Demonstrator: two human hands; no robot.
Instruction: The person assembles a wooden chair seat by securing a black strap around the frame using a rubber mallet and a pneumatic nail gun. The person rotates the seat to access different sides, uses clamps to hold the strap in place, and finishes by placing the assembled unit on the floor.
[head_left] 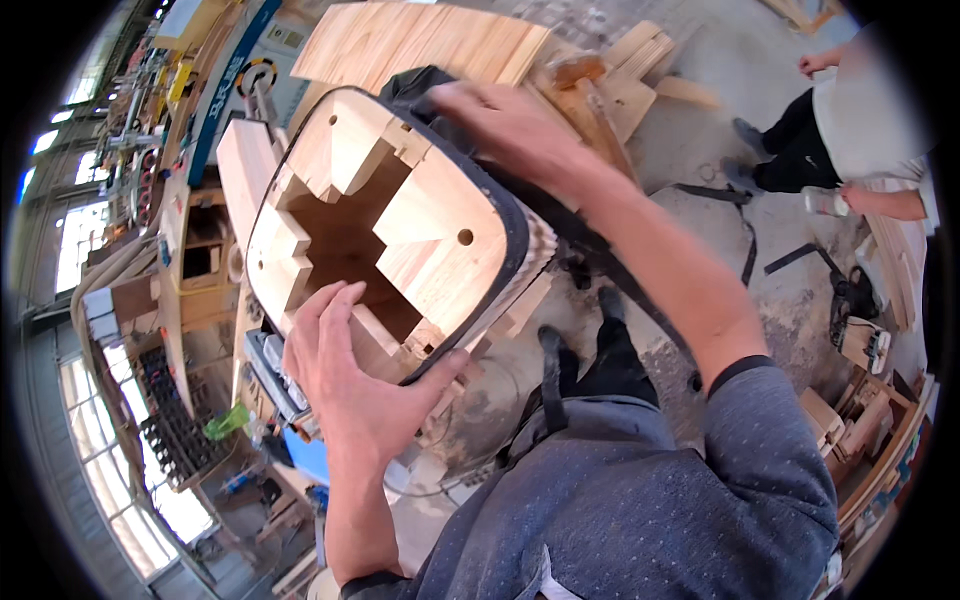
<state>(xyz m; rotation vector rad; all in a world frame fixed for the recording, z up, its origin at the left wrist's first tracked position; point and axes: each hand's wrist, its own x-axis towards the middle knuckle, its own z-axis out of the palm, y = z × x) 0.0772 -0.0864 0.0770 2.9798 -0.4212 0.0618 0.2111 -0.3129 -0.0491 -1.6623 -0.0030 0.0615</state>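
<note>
A hollow wooden block with rounded corners (440, 215) stands in front of me, built of pale glued segments around a stepped, cross-like opening. Several round holes show in its top face. Around its upper edge runs a black strap (510, 215). My left hand (355, 385) grips the near wall, its fingers over the top toward the opening and its thumb along the outside. At the far right corner, my right hand (505, 125) is closed on the black strap, beside a dark bunched piece (415, 85). Its fingertips are blurred and partly hidden.
A striped wooden panel (410, 45) lies beyond the block, with wood offcuts (625, 85) to its right. Another person (860, 130) stands at the far right. Loose black straps (810, 258) lie on the floor. Wooden shelving (200, 250) is at the left.
</note>
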